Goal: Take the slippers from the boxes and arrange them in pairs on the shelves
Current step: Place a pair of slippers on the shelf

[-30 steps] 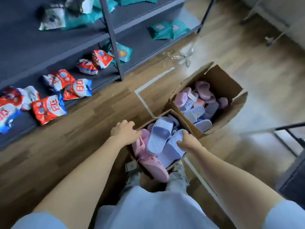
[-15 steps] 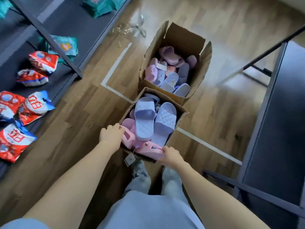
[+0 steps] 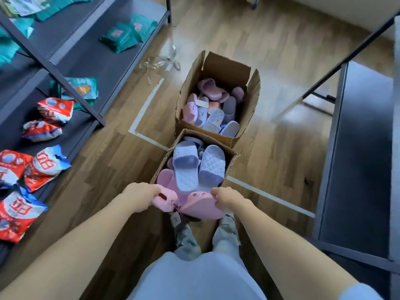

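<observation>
Two open cardboard boxes stand on the wood floor in front of me. The near box (image 3: 231, 163) holds two lilac quilted slippers (image 3: 186, 165) lying on top of pink ones. My left hand (image 3: 138, 197) grips a pink slipper (image 3: 165, 200) at the box's near edge. Beside it, my right hand (image 3: 227, 197) grips a second pink slipper (image 3: 200, 205), and a tag on a string hangs between the two. The far box (image 3: 216, 68) is filled with several pink, lilac and purple slippers (image 3: 213, 113).
A dark shelf unit (image 3: 71, 83) on the left carries red-and-blue packets (image 3: 43, 165) and green packets (image 3: 121, 37). Another dark shelf (image 3: 357, 148) stands on the right. White tape lines (image 3: 147, 100) cross the floor. Crumpled clear plastic (image 3: 162, 61) lies near the left shelf.
Both hands have closed on pink slippers and lifted them towards the near edge of the box. My view has swung right, bringing the right shelf into sight.
</observation>
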